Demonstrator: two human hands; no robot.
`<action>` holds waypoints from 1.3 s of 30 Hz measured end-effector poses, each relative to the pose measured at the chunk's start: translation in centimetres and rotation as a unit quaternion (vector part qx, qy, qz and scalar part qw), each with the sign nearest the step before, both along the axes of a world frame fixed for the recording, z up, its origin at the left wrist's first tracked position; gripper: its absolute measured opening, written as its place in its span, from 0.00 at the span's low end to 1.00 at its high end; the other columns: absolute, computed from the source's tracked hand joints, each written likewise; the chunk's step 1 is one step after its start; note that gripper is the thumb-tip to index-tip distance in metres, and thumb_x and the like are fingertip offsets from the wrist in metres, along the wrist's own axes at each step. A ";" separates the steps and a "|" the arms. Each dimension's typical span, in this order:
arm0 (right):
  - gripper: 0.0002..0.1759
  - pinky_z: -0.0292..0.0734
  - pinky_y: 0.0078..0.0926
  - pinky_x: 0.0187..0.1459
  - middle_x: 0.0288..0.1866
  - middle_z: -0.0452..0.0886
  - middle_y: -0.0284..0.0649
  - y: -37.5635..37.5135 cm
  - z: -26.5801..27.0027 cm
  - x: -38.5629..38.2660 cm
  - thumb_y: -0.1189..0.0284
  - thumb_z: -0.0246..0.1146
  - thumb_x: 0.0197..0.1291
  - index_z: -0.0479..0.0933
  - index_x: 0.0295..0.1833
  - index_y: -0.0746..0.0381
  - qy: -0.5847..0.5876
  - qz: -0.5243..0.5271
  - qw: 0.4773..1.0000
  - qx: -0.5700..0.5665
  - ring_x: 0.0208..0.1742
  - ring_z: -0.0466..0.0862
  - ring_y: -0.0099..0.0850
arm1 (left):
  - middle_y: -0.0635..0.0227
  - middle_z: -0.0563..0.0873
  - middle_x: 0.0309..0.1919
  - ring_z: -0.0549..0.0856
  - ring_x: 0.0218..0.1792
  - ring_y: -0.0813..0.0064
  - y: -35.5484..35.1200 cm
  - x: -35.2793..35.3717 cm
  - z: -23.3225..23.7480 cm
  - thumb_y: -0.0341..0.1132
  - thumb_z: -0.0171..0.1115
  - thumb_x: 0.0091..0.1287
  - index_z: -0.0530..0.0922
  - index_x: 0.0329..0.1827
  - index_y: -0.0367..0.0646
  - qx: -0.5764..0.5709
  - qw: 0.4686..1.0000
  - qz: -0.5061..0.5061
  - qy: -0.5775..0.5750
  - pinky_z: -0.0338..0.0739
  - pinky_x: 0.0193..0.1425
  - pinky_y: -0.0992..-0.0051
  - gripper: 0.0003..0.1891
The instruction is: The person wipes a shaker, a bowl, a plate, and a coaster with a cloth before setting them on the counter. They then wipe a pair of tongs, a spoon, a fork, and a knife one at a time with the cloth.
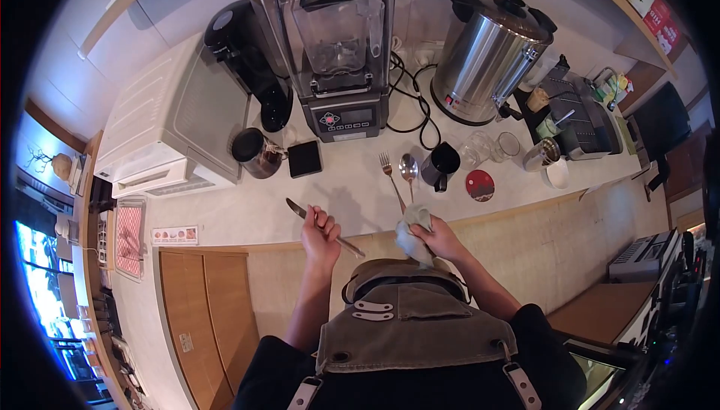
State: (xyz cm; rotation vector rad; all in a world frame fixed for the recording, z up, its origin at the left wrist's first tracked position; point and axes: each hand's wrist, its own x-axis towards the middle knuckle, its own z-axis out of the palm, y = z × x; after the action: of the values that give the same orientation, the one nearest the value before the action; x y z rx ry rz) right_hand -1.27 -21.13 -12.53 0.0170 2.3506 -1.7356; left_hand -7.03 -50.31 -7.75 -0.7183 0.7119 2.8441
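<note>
My left hand (321, 236) is closed around a table knife (298, 208), its blade pointing up and to the left and its handle end showing below the fingers. A pale, crumpled cloth (415, 234) is gripped in my right hand (439, 239), near the counter's front edge. On the counter just beyond the cloth lie a fork (387, 168) and a spoon (408, 168), side by side, with their lower handles near the cloth. Right of the spoon stands a black mug (440, 166), and beside it lies a round red coaster (480, 185).
A blender (345, 57) stands at the back of the counter (360, 211), with a steel urn (491, 54) to its right. A white oven (176, 121), a coffee maker (251, 65) and a dark jar (257, 153) are on the left. Glasses (506, 146) stand right of the mug.
</note>
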 end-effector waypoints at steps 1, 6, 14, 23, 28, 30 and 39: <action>0.14 0.77 0.30 0.38 0.39 0.84 0.40 0.6 -0.8 0.5 0.65 0.62 0.70 0.77 0.52 0.64 -0.005 0.016 1.000 -0.003 0.34 0.80 0.25 | 0.80 0.65 0.20 0.60 0.18 0.85 -0.3 0.9 -0.7 0.43 0.47 0.81 0.72 0.38 0.49 0.020 1.000 -0.017 -0.007 0.52 0.16 0.82 0.13; 0.15 0.76 0.31 0.39 0.37 0.84 0.38 1.9 -0.8 0.9 0.66 0.63 0.67 0.79 0.49 0.68 -0.072 0.001 0.997 -0.002 0.34 0.81 0.26 | 0.79 0.66 0.20 0.61 0.17 0.84 0.4 4.6 -2.0 0.44 0.48 0.81 0.73 0.40 0.47 0.081 0.993 -0.080 -0.031 0.55 0.15 0.82 0.13; 0.18 0.78 0.34 0.43 0.34 0.87 0.44 0.9 -2.2 -1.9 0.62 0.68 0.63 0.83 0.45 0.69 -0.071 -0.106 0.991 0.026 0.35 0.86 0.34 | 0.79 0.65 0.21 0.61 0.18 0.85 1.8 6.2 -0.9 0.45 0.47 0.81 0.73 0.40 0.47 0.072 0.987 -0.140 -0.030 0.55 0.17 0.83 0.14; 0.24 0.80 0.36 0.45 0.37 0.88 0.49 0.3 -4.1 -1.5 0.56 0.72 0.59 0.83 0.48 0.67 -0.015 -0.196 0.972 0.129 0.41 0.89 0.40 | 0.78 0.67 0.23 0.63 0.21 0.84 1.2 7.4 -0.6 0.44 0.48 0.81 0.74 0.44 0.46 0.070 0.979 -0.189 -0.011 0.59 0.20 0.82 0.13; 0.24 0.81 0.32 0.44 0.38 0.87 0.40 0.4 -4.5 2.5 0.55 0.68 0.65 0.82 0.49 0.67 -0.072 -0.217 0.973 -0.029 0.41 0.87 0.31 | 0.74 0.72 0.30 0.72 0.27 0.78 1.1 8.3 -0.4 0.42 0.51 0.80 0.74 0.54 0.44 0.044 0.950 -0.309 0.001 0.70 0.32 0.75 0.11; 0.23 0.81 0.31 0.45 0.41 0.87 0.39 0.3 -4.2 4.2 0.55 0.66 0.68 0.81 0.52 0.66 -0.117 -0.236 0.953 -0.149 0.42 0.87 0.29 | 0.72 0.73 0.31 0.75 0.29 0.76 1.2 9.0 0.1 0.41 0.51 0.80 0.73 0.56 0.44 0.012 0.923 -0.384 0.016 0.73 0.34 0.73 0.12; 0.22 0.83 0.34 0.47 0.50 0.84 0.40 -5.3 1.4 7.6 0.55 0.60 0.73 0.78 0.56 0.64 -0.178 -0.116 0.886 -0.412 0.47 0.86 0.33 | 0.70 0.79 0.34 0.77 0.30 0.79 1.7 8.8 2.5 0.40 0.45 0.82 0.73 0.56 0.42 -0.197 0.785 -0.562 0.171 0.76 0.38 0.76 0.12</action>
State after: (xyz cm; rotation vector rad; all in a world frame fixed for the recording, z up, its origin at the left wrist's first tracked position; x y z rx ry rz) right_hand 6.37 -26.41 -11.12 0.4464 1.2619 -2.4522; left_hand 1.78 -48.58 -5.24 0.2291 1.2498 1.6958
